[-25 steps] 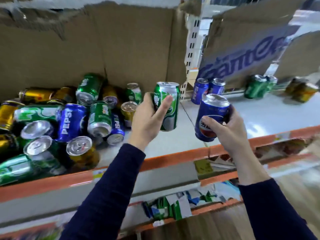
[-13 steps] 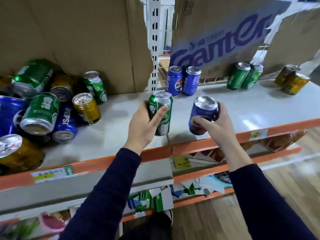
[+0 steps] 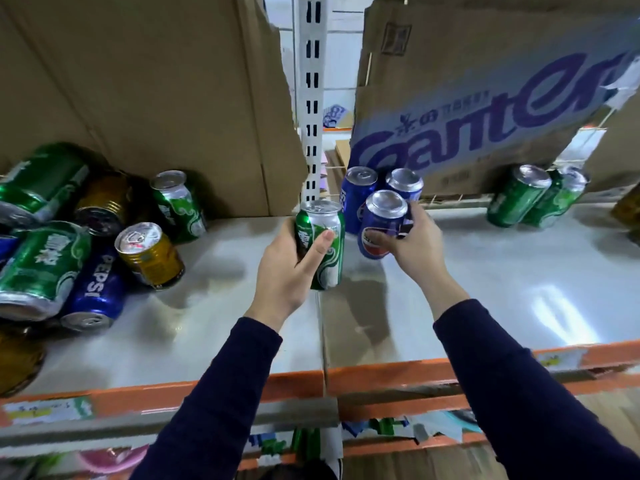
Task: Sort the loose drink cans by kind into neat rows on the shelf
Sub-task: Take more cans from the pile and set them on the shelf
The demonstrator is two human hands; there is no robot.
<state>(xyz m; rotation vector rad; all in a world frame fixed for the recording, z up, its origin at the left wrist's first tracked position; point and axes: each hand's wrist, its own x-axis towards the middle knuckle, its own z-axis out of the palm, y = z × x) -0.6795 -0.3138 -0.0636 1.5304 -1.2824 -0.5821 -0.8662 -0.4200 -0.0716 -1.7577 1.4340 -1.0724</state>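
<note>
Left hand (image 3: 287,268) wraps a green can (image 3: 323,244), upright above the shelf (image 3: 519,289). Right hand (image 3: 412,244) grips a blue can (image 3: 381,223) just beside two standing blue cans (image 3: 360,195). Judged step: seating blue in its row. The green can then needs carrying to the green pair (image 3: 519,195). The far-right can (image 3: 628,211) is cut off, kind unclear.

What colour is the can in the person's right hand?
Blue, seen in the head view: the can gripped by the right hand.

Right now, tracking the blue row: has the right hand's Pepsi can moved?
Yes. The Pepsi can in the right hand moved back, up to the two standing blue cans.
</note>
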